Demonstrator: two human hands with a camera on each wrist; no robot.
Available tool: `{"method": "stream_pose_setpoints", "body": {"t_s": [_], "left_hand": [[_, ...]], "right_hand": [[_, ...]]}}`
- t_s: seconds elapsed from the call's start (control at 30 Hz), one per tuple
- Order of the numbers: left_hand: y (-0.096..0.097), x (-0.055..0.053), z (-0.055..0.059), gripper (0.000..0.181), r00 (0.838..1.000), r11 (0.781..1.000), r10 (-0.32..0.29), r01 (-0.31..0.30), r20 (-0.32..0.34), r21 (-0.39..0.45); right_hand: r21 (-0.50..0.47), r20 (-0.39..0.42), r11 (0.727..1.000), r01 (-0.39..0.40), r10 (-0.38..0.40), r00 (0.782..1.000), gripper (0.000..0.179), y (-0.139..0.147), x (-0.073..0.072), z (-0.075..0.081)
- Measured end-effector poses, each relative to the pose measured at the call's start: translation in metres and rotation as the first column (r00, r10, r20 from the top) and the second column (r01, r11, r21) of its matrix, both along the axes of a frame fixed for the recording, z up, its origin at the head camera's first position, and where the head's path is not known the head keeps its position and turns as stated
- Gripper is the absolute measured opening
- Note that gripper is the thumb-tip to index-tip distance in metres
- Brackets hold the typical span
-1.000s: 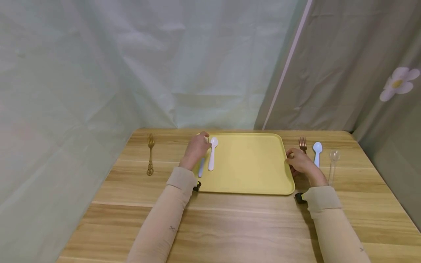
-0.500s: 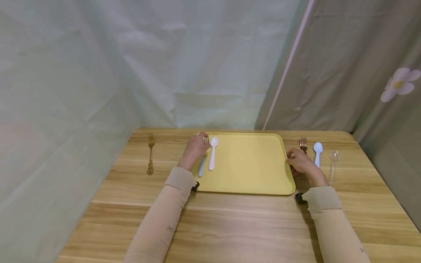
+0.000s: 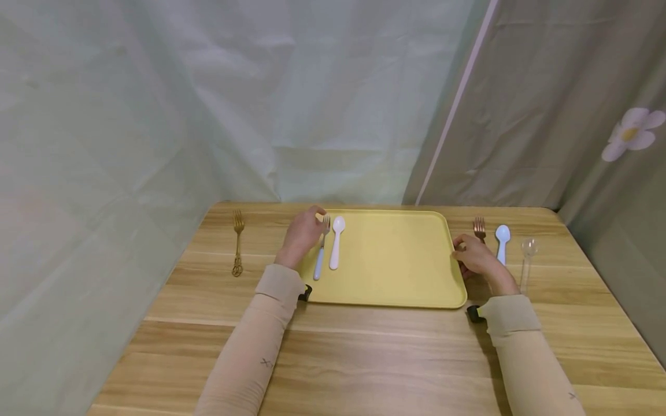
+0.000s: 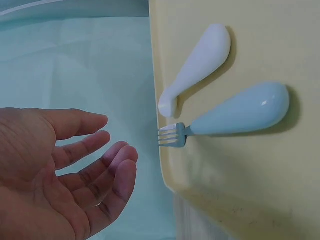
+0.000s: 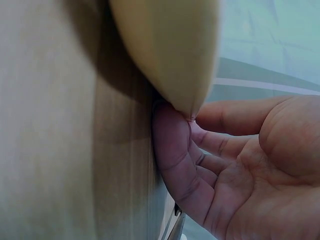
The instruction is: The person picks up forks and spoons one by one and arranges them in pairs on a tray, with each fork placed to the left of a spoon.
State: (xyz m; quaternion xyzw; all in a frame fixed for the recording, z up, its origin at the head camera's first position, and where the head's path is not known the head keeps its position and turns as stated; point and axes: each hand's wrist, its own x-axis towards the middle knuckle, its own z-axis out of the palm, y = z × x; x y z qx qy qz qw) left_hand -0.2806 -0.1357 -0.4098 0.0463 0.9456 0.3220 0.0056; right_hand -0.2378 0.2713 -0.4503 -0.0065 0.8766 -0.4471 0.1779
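Observation:
A yellow tray lies on the table, its right rim pinched by my right hand. In the right wrist view, the thumb touches the rim and a finger reaches beneath it. My left hand hovers over the tray's left end and holds nothing; its fingers are loosely bent, apart from the cutlery. Close to it on the tray lies a fork with a blue handle. A white spoon lies just right of that fork.
Left of the tray, a gold fork lies on the wooden table. Beyond my right hand are a copper-coloured fork, a light blue spoon and a clear spoon. Curtains hang behind the table.
My left hand has let go of the blue-handled fork and drawn slightly left, leaving it on the tray. The right hand stays at the tray's rim.

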Motion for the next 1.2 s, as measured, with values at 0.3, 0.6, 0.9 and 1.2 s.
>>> {"method": "stream_pose_setpoints", "body": {"t_s": [0.3,0.6,0.9,1.2], "left_hand": [[-0.007,0.001,0.005,0.038,1.000,1.000,0.018,-0.018,-0.026,0.010],[-0.009,-0.001,0.003,0.034,0.997,0.999,0.050,-0.049,-0.054,0.012],[-0.018,0.000,0.003,0.034,0.995,0.997,0.070,-0.069,-0.077,0.018],[-0.037,0.004,-0.002,0.035,0.987,0.993,0.109,-0.102,-0.117,0.060]], "right_hand": [[-0.015,0.010,1.000,0.006,-0.006,1.000,0.033,0.000,-0.001,-0.001],[0.001,0.005,1.000,0.003,-0.003,1.000,0.034,0.001,-0.001,-0.002],[-0.012,0.002,1.000,-0.001,0.001,1.000,0.032,0.003,0.000,-0.003],[-0.008,-0.005,1.000,-0.003,0.003,1.000,0.033,0.002,0.000,-0.003]]}}
